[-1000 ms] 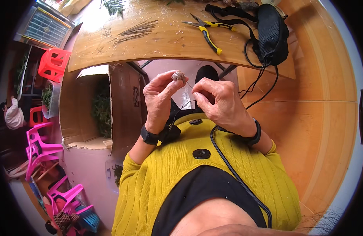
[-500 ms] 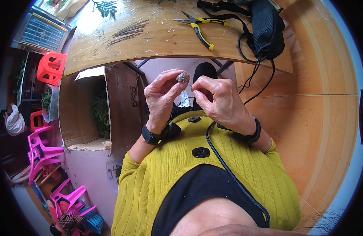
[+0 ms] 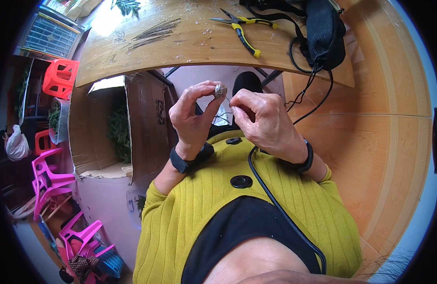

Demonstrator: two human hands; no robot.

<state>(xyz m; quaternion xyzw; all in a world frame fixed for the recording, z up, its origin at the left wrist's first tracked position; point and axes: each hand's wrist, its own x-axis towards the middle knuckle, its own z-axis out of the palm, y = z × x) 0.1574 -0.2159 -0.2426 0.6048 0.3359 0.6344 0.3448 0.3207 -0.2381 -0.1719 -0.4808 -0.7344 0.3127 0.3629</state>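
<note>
Between the thumb and fingertips of my left hand (image 3: 191,116) is a small, greyish pine cone (image 3: 220,91) with a frosted look. My right hand (image 3: 268,116) is closed just to its right, pinching a thin wire (image 3: 229,100) that runs up toward the cone. How the wire is fixed to the cone is too small to tell. Both hands are above my lap, just short of the table's near edge. On the wooden table (image 3: 195,52) lie a loose bunch of thin, dark wires (image 3: 157,33) and long-nosed pliers (image 3: 238,29) with yellow and black handles.
Left of my knees stands an open cardboard box (image 3: 150,128) with green sprigs inside. A black mesh pouch (image 3: 325,35) with straps and cables lies at the table's right end. Red stools (image 3: 61,78) and pink plastic chairs (image 3: 50,182) stand at far left, near another person (image 3: 16,143).
My left thumb has shifted lower and the pine cone looks slightly turned in my fingers. My right hand keeps its pinch on the wire, almost in place. The view has tilted slightly.
</note>
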